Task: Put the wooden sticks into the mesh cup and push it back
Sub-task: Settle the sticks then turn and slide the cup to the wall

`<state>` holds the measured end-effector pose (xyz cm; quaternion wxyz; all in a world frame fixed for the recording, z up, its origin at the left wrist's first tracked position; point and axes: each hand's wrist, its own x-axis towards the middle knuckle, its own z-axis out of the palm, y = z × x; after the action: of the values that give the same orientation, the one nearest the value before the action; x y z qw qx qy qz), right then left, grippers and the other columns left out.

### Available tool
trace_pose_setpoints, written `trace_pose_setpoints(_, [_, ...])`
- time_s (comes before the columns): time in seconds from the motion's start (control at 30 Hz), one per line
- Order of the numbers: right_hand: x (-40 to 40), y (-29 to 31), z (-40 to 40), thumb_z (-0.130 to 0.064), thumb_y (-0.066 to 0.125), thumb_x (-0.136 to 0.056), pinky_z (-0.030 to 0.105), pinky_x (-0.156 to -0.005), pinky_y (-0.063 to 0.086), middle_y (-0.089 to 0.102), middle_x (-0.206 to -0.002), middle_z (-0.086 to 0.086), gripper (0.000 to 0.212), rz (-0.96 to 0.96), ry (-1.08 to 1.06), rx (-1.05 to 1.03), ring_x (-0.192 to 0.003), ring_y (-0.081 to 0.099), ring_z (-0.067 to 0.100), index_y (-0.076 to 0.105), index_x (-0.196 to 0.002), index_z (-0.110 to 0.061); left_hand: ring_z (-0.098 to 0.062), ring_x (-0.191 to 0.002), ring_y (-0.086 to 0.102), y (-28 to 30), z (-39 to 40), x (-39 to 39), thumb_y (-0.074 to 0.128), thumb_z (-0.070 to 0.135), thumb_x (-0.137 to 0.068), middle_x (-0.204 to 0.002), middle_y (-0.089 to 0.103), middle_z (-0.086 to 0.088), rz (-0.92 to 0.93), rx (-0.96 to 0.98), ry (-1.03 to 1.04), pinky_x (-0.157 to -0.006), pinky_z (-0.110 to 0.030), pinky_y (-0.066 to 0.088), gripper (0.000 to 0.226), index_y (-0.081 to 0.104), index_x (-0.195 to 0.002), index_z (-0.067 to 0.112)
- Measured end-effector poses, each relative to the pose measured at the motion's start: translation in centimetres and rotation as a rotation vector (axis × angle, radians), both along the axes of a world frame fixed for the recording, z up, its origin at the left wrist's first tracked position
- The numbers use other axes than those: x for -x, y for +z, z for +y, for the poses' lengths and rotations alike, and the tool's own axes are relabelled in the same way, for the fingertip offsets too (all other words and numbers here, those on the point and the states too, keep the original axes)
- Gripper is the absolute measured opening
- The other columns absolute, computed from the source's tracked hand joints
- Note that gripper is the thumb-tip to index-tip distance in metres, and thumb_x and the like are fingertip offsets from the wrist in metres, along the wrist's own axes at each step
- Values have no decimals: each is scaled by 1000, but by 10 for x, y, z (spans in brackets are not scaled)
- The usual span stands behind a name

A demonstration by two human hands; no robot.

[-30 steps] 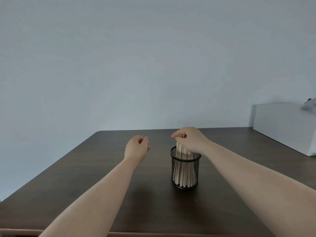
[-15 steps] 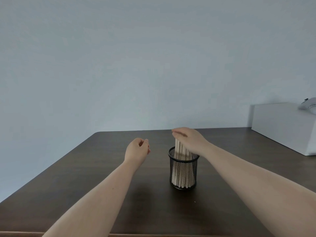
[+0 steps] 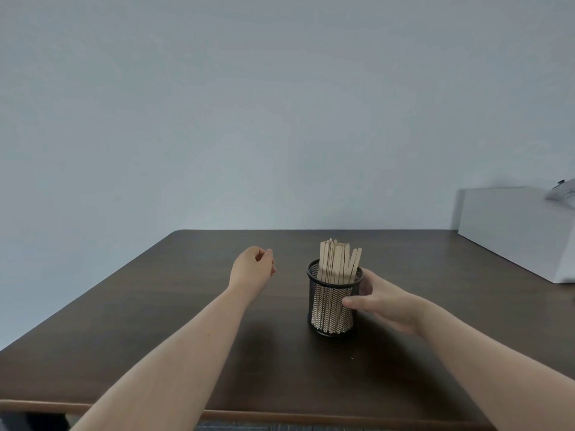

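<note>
A black mesh cup stands upright near the middle of the dark wooden table. Several pale wooden sticks stand bundled inside it, their tops well above the rim. My right hand wraps the cup's right side, thumb on the front of the mesh, fingers behind it. My left hand hovers to the left of the cup, loosely curled with nothing in it, a hand's width away from the mesh.
A white box sits at the table's back right, with a pale object lying on top of it. A plain grey wall stands behind the table. The table's front edge runs close to my body.
My right hand has let go of the stick tops and dropped down to the cup's right side, closing around it. The sticks now stand uncovered. My left hand has barely moved.
</note>
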<state>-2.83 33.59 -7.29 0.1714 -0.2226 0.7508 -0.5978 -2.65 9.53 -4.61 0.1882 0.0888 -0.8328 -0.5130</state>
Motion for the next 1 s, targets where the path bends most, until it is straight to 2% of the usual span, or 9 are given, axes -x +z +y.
trace_pose_setpoints(0.1, [0, -4, -4, -3, 78, -74, 23, -97, 44, 65, -125, -7, 71, -37, -34, 2, -116, 60, 9, 45, -133, -25, -20, -80, 62, -4, -1, 0, 43, 24, -98, -68, 63, 4, -9, 4, -1, -75, -30, 45, 26, 54, -76, 15])
trace_pose_setpoints(0.2, [-4, -6, -12, -1, 75, -76, 14, -78, 46, 64, -116, -11, 61, -46, -98, 28, -105, 60, 3, 48, -121, -32, -20, -81, 62, -7, -3, -1, 42, 24, -99, -69, 63, 4, -17, 11, 11, -68, -27, 45, 26, 56, -80, 14])
trace_pose_setpoints(0.27, [-4, -10, -19, -2, 77, -75, 15, -74, 48, 65, -116, -8, 63, -40, -162, 61, -104, 61, 4, 48, -126, -25, -19, -81, 61, -7, -6, 0, 43, 24, -99, -69, 63, 4, -17, 10, 21, -66, -27, 43, 25, 58, -85, 11])
trace_pose_setpoints(0.57, [1, -24, -66, -57, 86, -47, 42, -103, 45, 53, -130, 3, 105, 297, -933, -66, -124, 50, 23, 43, -134, -16, -19, -80, 62, -6, -3, 5, 44, 24, -99, -69, 64, 4, -19, -17, 22, -77, -32, 48, 25, 58, -82, 11])
trace_pose_setpoints(0.67, [-2, -27, -68, -63, 83, -47, 43, -103, 44, 49, -132, 4, 110, 300, -899, -166, -128, 45, 24, 40, -138, -19, -20, -81, 63, -8, -3, 4, 44, 24, -98, -69, 64, 3, -21, -35, 10, -82, -35, 51, 26, 57, -79, 13])
trace_pose_setpoints(0.8, [-3, -29, -42, -58, 85, -46, 40, -101, 45, 56, -122, -3, 92, 346, -713, -313, -123, 47, 20, 51, -124, -25, -21, -82, 64, -11, -6, 6, 45, 25, -98, -69, 64, 3, -19, -48, 6, -86, -37, 52, 26, 58, -78, 13])
trace_pose_setpoints(0.87, [1, -27, -19, -48, 88, -53, 38, -107, 40, 50, -134, -4, 101, 298, -613, -377, -130, 42, 21, 42, -139, -22, -21, -82, 65, -12, -10, 8, 45, 25, -98, -69, 64, 4, -18, -53, 12, -87, -38, 52, 28, 57, -74, 16])
trace_pose_setpoints(0.93, [8, -21, 1, -38, 91, -53, 34, -104, 42, 45, -140, -10, 114, 166, -483, -308, -130, 45, 20, 30, -148, -25, -22, -83, 65, -13, -13, 10, 46, 25, -98, -68, 64, 4, -20, -57, 24, -86, -38, 52, 29, 56, -72, 18])
trace_pose_setpoints(1.0, [18, -16, 13, -39, 93, -47, 34, -109, 38, 50, -136, -16, 114, 154, -351, -259, -133, 45, 12, 34, -144, -33, -20, -81, 65, -17, -14, 10, 46, 25, -98, -68, 64, 4, -23, -58, 30, -83, -36, 52, 29, 56, -72, 18])
